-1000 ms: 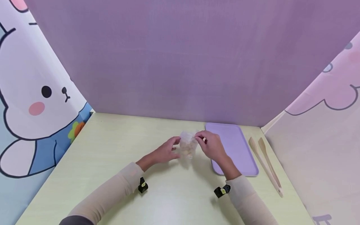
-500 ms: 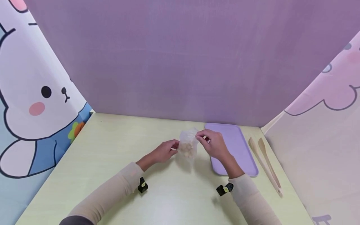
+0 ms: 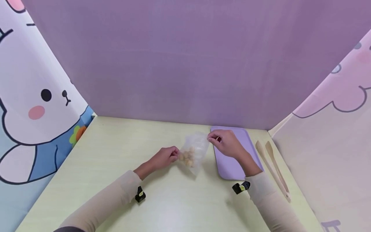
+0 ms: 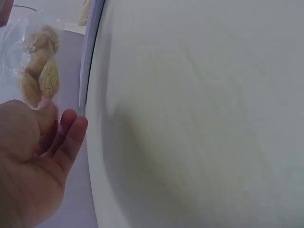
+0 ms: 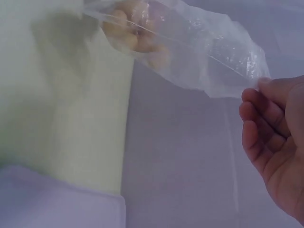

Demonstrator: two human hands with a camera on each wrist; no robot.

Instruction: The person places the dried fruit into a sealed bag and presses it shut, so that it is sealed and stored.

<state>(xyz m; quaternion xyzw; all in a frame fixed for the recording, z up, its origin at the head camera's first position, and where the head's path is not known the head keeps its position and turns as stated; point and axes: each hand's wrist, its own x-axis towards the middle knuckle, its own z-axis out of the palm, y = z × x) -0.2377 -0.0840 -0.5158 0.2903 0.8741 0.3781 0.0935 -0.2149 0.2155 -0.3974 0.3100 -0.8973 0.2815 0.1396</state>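
A clear plastic bag (image 3: 200,146) hangs tilted above the table between the two hands. Gathered at its lower left are several tan, oval, nut-like pieces (image 3: 187,157), wrinkled in the left wrist view. My left hand (image 3: 162,158) pinches the bag's left edge beside those pieces, thumb against fingertips. At the upper right corner, my right hand (image 3: 229,144) pinches the plastic between thumb and index finger. The right wrist view shows the film (image 5: 223,52) stretched toward the thumb, with the other fingers of that hand (image 5: 282,137) curled loosely.
A lilac tray (image 3: 232,166) lies flat on the pale table (image 3: 139,132), partly under the right forearm. Right of it rest two wooden utensils (image 3: 273,170) with long handles. A purple panel (image 3: 185,64) stands along the table's back edge, with printed cloth at both sides.
My left fingers have closed onto the bag's edge, from apart a second ago. My right hand has moved right and slightly up, spreading the bag wider between the hands.
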